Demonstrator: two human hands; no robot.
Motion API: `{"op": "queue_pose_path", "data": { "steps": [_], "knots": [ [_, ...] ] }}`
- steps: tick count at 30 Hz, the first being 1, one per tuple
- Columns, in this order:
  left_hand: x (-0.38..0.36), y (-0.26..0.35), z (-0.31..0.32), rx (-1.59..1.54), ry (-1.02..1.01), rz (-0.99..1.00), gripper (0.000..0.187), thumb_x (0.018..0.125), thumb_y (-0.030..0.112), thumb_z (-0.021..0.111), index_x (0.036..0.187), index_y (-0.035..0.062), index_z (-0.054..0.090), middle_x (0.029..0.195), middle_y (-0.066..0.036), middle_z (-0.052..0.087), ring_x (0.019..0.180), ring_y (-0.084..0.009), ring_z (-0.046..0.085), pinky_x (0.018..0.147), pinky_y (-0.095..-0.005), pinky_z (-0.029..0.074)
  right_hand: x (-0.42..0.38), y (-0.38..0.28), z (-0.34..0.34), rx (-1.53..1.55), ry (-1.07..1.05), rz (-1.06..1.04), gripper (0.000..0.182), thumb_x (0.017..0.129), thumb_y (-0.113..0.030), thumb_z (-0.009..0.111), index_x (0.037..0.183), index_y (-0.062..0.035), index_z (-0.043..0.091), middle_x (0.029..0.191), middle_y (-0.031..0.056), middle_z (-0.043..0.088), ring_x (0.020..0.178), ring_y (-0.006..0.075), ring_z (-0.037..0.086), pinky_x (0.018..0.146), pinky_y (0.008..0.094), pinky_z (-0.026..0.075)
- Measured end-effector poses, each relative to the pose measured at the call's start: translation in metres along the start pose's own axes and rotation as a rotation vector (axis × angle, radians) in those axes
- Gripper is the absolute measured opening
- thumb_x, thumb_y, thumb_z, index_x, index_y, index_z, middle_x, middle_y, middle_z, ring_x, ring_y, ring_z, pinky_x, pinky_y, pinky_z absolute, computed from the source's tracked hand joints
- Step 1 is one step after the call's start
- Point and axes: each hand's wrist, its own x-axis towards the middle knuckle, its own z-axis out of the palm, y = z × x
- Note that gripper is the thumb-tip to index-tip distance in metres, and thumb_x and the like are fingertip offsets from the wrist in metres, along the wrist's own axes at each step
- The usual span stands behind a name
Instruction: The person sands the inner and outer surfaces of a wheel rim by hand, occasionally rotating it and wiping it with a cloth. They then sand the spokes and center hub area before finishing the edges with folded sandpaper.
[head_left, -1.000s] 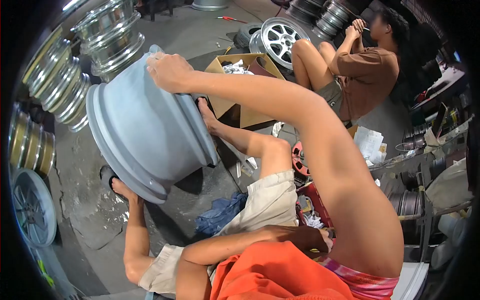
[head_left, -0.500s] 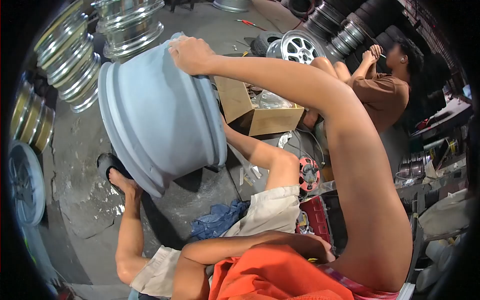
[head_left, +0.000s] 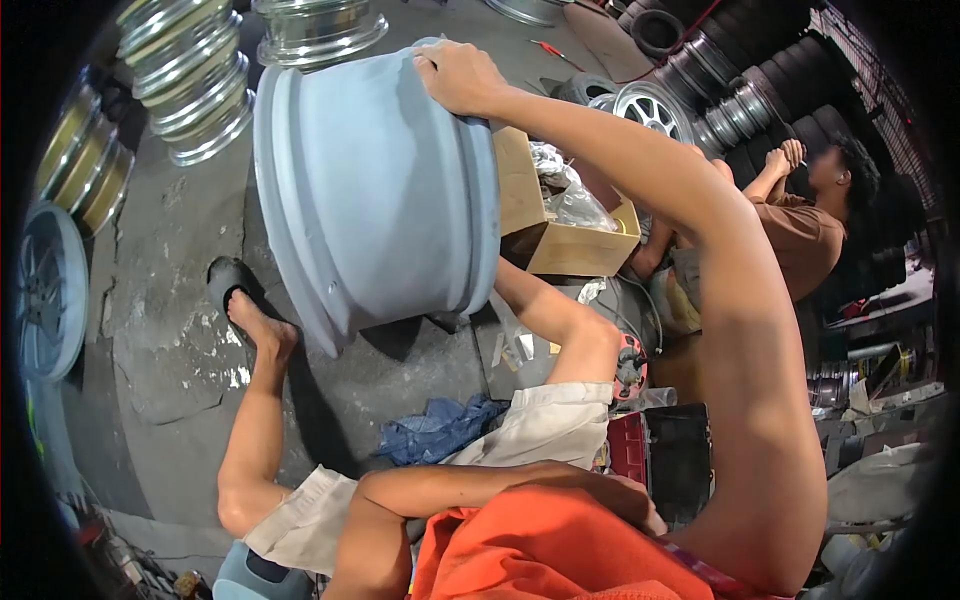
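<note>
A large wheel rim, matte pale blue-grey, stands tilted on the floor between my legs, its outer barrel facing me. My right hand reaches over and closes its fingers on the rim's upper right lip. Across my lap lies my left forearm, with my left hand beside a red toolbox; its fingers are mostly hidden. A crumpled blue cloth lies on the floor by my shorts.
Shiny rim stacks stand at the upper left. An open cardboard box holds plastic wrapping. A co-worker in a brown shirt sits at the right, near a silver spoked wheel and stacked tires. Another blue-grey wheel stands at the far left.
The view has shifted, so the rim and surroundings appear farther right, many of them higher. My right hand keeps its hold on the rim's lip; my left hand stays near my lap.
</note>
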Motion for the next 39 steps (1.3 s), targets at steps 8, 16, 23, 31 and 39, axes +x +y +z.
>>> {"op": "queue_pose_path", "data": {
  "steps": [8,16,23,31,39],
  "knots": [
    [-0.005,0.014,-0.027,-0.07,0.116,-0.021,0.036,0.097,0.027,0.052,0.09,-0.0069,0.059,0.088,-0.02,0.059,0.085,-0.0351,0.057,0.081,-0.047,0.045,0.003,0.006,0.006,0.008,0.011,-0.027,0.039,0.099,-0.032,0.046,0.123,-0.0105,0.069,0.12,0.0232,0.065,0.103,0.0453,0.065,0.094,0.0515,0.052],
    [-0.191,0.33,-0.225,-1.119,-1.404,0.836,0.035,0.099,0.026,0.054,0.085,-0.0052,0.059,0.083,-0.019,0.059,0.082,-0.0351,0.058,0.078,-0.0463,0.046,0.004,0.003,0.002,-0.006,-0.016,0.06,0.04,0.1,-0.04,0.048,0.118,-0.0137,0.071,0.117,0.0233,0.067,0.101,0.046,0.065,0.091,0.0522,0.052],
    [-0.139,0.366,-0.259,-0.902,-0.765,1.005,0.022,0.088,0.024,0.069,0.079,0.0039,0.065,0.082,-0.015,0.063,0.076,-0.0355,0.06,0.073,-0.0472,0.048,-0.132,-0.037,-0.003,0.07,0.359,-0.134,0.035,0.103,-0.023,0.05,0.132,-0.0092,0.061,0.138,0.0126,0.059,0.112,0.0354,0.063,0.092,0.0437,0.052],
    [0.028,0.308,-0.234,-0.416,0.295,0.56,0.048,0.096,0.041,0.064,0.119,-0.002,0.067,0.111,-0.021,0.07,0.107,-0.0301,0.066,0.096,-0.0377,0.048,-0.447,-0.056,0.057,0.14,-0.243,0.013,0.032,0.095,-0.019,0.063,0.126,-0.0142,0.067,0.122,0.0062,0.069,0.128,0.0323,0.052,0.105,0.0487,0.044],
    [0.016,0.315,-0.215,-0.237,0.136,0.374,0.04,0.099,0.023,0.051,0.128,-0.005,0.056,0.113,-0.031,0.065,0.109,-0.0492,0.06,0.093,-0.0498,0.048,-0.415,-0.04,0.15,0.467,-0.875,0.265,0.035,0.097,-0.032,0.059,0.099,-0.001,0.074,0.102,0.0227,0.068,0.11,0.0436,0.059,0.096,0.0457,0.047]
  ]
}}
